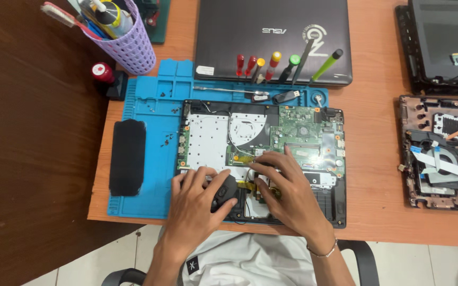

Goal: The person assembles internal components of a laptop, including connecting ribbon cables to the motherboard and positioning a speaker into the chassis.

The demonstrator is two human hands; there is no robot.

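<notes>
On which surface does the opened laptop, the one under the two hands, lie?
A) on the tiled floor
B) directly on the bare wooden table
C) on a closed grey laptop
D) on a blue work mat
D: the opened laptop under the left hand and right hand rests on the blue work mat, whose edge shows beside it.

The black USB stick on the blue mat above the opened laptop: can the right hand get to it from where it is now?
Probably yes. The right hand rests on the opened laptop, and the black USB stick lies uncovered beyond it, with nothing tall between.
</notes>
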